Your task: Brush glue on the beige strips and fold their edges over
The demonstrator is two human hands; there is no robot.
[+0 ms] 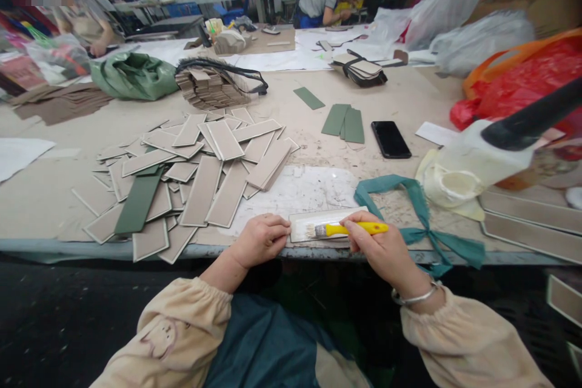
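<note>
At the table's near edge lies a pale rectangular panel (300, 222) with a wet-looking white coating. Its left end is pinched under the curled fingers of my left hand (262, 239). My right hand (382, 254) grips a paintbrush (336, 229) by its yellow handle, bristles pointing left and touching the panel. Left of my hands spreads a loose heap of beige panels (202, 191) with pale borders, and a dark green panel (139, 203) rests on it. A teal cloth strip (416, 203) lies knotted just beyond my right hand.
A whitish plastic container (491, 154) with a black handle-like part stands at right. Behind are a phone (391, 139), green panels (343, 123), a strapped beige stack (211, 88) and a green bag (134, 76). Red and orange bags (531, 73) fill the right side. People work farther back.
</note>
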